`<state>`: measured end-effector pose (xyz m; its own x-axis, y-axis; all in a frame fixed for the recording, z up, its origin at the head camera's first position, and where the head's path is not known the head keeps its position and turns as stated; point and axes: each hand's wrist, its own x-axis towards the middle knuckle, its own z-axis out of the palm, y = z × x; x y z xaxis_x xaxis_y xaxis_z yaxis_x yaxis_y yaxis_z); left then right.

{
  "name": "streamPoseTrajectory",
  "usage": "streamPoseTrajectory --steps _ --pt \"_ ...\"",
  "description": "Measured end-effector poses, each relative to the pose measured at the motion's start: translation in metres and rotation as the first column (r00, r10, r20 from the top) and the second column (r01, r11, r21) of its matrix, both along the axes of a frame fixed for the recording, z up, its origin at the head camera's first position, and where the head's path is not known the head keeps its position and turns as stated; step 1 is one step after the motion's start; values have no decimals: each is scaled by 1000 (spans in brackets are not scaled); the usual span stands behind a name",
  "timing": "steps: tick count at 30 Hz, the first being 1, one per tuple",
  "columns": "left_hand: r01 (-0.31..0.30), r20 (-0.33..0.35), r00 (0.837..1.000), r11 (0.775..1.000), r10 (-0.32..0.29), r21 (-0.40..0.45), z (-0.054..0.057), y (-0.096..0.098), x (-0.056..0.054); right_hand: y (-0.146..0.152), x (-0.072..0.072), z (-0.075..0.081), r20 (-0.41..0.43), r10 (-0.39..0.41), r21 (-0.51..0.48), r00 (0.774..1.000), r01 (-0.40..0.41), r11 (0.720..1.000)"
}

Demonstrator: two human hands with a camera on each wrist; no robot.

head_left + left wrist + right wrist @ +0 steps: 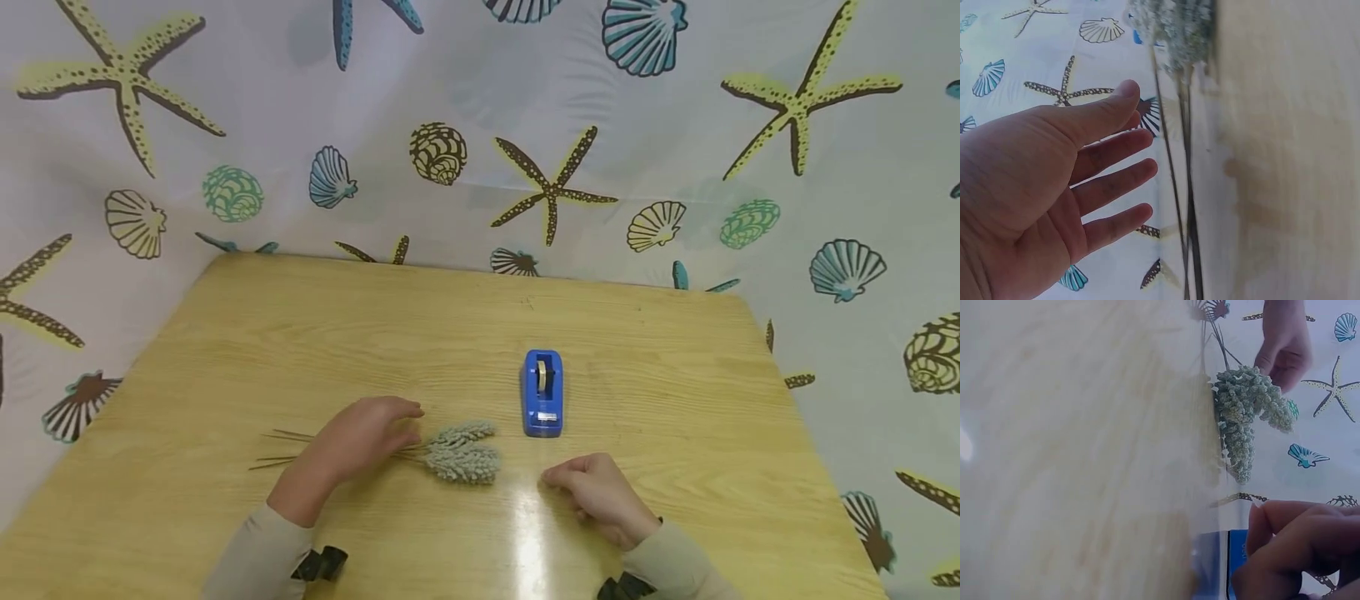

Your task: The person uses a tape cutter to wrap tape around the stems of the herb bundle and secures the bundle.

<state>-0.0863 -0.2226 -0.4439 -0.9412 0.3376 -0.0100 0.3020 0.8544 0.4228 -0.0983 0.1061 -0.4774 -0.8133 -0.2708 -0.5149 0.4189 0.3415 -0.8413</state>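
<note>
A bunch of grey-green dried flowers (463,454) on thin brown stems (1188,187) lies on the wooden table, heads toward the right. My left hand (365,437) hovers over the stems with fingers loosely extended. In the left wrist view the stems pass just beyond the fingertips of that hand (1054,181), which holds nothing. To the right of the flower heads, my right hand (600,493) has its thumb and index finger pinched together. A small clear piece of tape (1256,502) shows at those fingertips in the right wrist view.
A blue tape dispenser (543,396) with a roll in it stands on the table (660,375), beyond my right hand. White cloth (480,217) printed with shells and starfish hangs behind the table and at both sides.
</note>
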Motion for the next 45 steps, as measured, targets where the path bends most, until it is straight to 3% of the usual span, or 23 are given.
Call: streamPoseTrajectory --steps 6,18,25,30,34,41,45 --pt "33 -24 999 999 -33 -8 -13 -11 8 2 0 1 -3 5 -5 1000 -5 1000" --pt "-3 -18 1000 999 4 42 -24 -37 17 5 -2 2 -26 10 5 1000 -10 1000" --pt "-42 -85 995 997 47 59 -30 -62 26 6 -1 2 -36 20 -4 999 -20 1000" --pt "-53 -95 994 998 56 33 -31 -78 33 7 -1 3 -34 25 4 999 -25 1000" --pt "-76 -123 990 997 74 -9 -33 -84 37 8 -1 4 -39 26 -3 999 -26 1000" --pt "-95 -227 970 995 82 -43 -37 -87 42 9 -1 4 -29 13 -6 999 -13 1000" --pt "-112 -233 967 993 100 -40 -38 -86 42 8 -1 3 -30 16 -7 999 -16 1000"
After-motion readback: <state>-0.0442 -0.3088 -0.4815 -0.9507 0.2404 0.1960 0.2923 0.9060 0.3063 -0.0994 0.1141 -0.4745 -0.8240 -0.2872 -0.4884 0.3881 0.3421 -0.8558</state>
